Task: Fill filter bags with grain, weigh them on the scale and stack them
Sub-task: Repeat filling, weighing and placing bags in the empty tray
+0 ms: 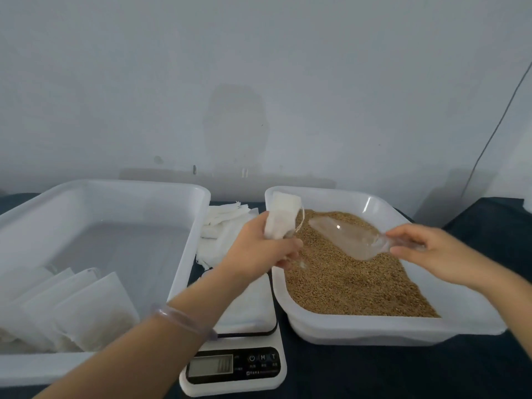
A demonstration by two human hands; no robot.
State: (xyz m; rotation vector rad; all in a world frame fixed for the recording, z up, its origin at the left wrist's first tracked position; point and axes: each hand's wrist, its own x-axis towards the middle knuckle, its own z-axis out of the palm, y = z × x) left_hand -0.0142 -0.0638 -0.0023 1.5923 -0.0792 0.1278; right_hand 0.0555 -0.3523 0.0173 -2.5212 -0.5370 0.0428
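The left hand [259,243] pinches an empty filter bag [280,218] by its lower end, holding it over the near-left corner of the grain tray [374,331] so spills fall back in. The right hand [426,249] grips the handle of a clear scoop [345,236], which lies flat over the grain [345,280] (apparently empty). Filled bags [72,309] lean in the left tray [184,234]; the scale [239,352] sits between the trays, spare bags [221,226] behind it.
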